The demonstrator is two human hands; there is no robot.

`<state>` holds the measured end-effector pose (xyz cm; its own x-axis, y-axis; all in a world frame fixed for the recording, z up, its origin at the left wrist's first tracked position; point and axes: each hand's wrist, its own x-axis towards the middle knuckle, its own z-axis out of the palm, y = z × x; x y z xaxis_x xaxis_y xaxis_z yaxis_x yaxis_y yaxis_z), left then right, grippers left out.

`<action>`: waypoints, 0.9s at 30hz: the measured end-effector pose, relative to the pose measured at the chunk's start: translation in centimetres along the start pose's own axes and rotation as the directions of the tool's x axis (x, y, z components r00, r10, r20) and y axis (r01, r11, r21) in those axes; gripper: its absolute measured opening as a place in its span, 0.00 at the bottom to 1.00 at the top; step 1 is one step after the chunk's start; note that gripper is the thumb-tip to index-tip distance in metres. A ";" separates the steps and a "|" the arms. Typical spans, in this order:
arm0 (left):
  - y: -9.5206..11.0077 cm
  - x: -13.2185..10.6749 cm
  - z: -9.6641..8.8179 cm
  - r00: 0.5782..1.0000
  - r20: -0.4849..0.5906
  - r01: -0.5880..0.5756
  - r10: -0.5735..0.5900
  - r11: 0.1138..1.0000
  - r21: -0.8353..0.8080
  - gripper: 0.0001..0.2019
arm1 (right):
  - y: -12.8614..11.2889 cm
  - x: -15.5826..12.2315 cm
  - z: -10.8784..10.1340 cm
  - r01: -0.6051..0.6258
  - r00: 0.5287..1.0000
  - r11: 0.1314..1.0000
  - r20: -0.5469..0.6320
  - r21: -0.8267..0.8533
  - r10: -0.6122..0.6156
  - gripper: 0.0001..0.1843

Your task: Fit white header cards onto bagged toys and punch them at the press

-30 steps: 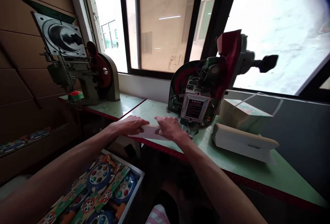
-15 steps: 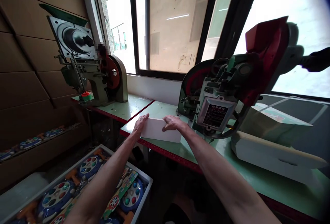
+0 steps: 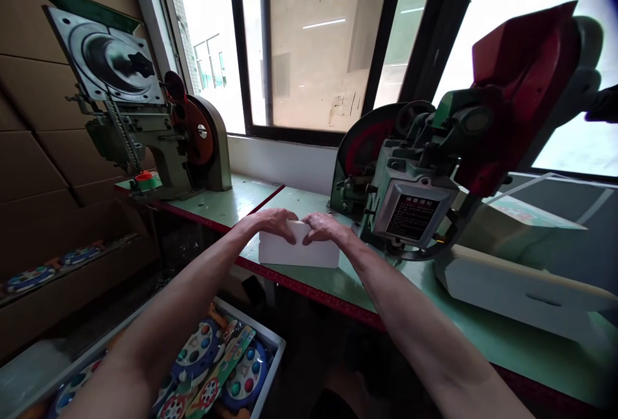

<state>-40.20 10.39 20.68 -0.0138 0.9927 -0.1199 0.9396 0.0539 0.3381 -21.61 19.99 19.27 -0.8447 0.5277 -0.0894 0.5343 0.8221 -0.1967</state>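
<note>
A plain white rectangular piece, perhaps card or a flat stack of it (image 3: 298, 253), stands on its long edge on the pale green table (image 3: 290, 199). Its front face is turned towards me. My left hand (image 3: 276, 221) is closed over the top edge near the middle, with the thumb on the front face. Close beside it, my right hand (image 3: 322, 228) grips the same top edge, its thumb also in front. The fingers behind the piece are hidden, and so is its thickness.
A green and red machine with a label plate (image 3: 412, 212) stands right of my hands. Another machine (image 3: 193, 142) is at the left. White card pieces (image 3: 526, 300) lie far right. Below, a white crate (image 3: 276, 340) holds bagged toys (image 3: 247, 374). Cartons (image 3: 29, 155) are stacked left.
My left hand has moved from the left end of the white piece to its top edge, beside my right hand. My right hand stays in place. The view has shifted slightly.
</note>
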 end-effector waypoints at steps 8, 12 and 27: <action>-0.1 2.2 2.9 0.993 -0.112 0.055 -0.026 0.963 0.263 0.25 | 0.3 1.4 1.5 -0.014 0.994 0.990 -0.113 -0.143 -0.002 0.21; -0.3 0.1 7.5 0.977 -0.213 0.078 -0.016 0.955 0.287 0.20 | -0.4 -0.2 5.7 -0.042 0.987 0.983 -0.162 -0.178 0.013 0.18; -1.3 -2.5 11.6 0.980 -0.174 -0.067 0.099 0.981 0.180 0.37 | -3.1 0.5 2.8 -0.064 0.817 0.998 -0.574 0.000 0.052 0.32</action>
<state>-37.37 6.63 9.73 0.0199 0.9967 0.0787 0.9845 -0.0333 0.1721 -23.79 17.07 17.15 -0.6446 0.5970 0.4775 0.5873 0.7866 -0.1906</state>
